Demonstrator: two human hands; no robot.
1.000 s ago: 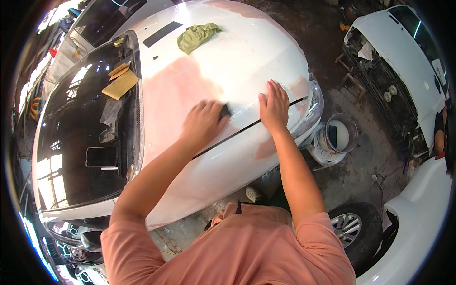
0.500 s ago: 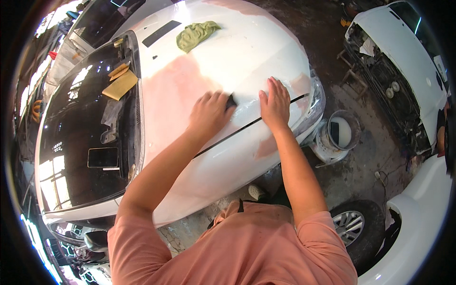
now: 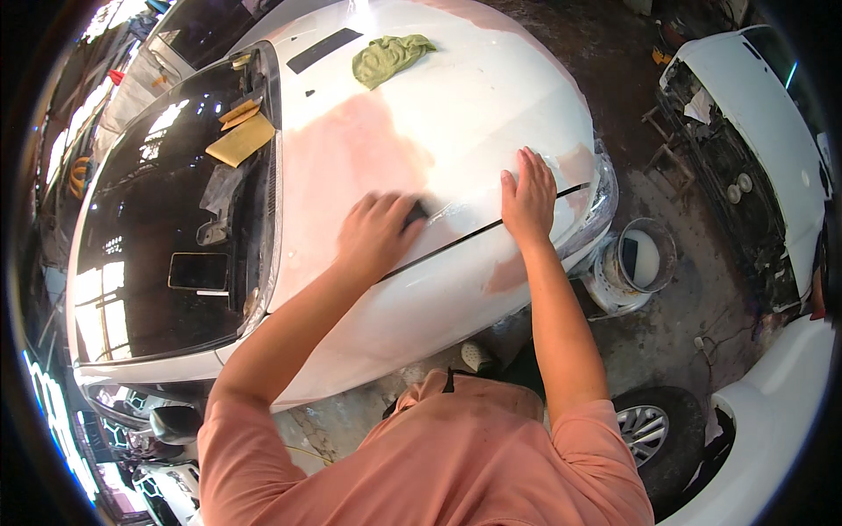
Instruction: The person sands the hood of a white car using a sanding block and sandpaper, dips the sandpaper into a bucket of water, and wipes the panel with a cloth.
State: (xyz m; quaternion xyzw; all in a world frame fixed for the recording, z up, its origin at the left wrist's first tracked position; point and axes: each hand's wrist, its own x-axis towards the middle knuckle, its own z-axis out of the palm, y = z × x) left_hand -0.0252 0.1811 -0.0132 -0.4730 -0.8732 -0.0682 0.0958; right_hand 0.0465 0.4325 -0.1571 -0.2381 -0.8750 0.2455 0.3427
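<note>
My left hand (image 3: 375,235) is closed around a small dark sanding block (image 3: 416,212), only one end of which shows past the fingers. It presses on the white car hood (image 3: 478,105), below a pinkish, sanded-looking patch (image 3: 346,145) and just above the dark gap along the hood's near edge. Some blur smears its fingers. Further right, my right hand (image 3: 531,197) lies flat on the hood near the front corner, fingers stretched out and holding nothing. Wet-looking streaks shine on the paint between the hands. A crumpled green cloth (image 3: 390,60) rests higher up the hood.
Beside the car's front corner stands a bucket (image 3: 651,259) of cloudy liquid with a dark piece inside. Yellow sheets (image 3: 244,140) and a phone (image 3: 198,272) lie on the windshield. A dark strip (image 3: 324,51) sits near the cloth. A wheel (image 3: 653,434) and a white front-end panel (image 3: 745,131) are at right.
My left hand has slid the sanding block over the hood toward the windshield and the near edge. My right hand keeps its place on the hood. The whole view has shifted slightly.
</note>
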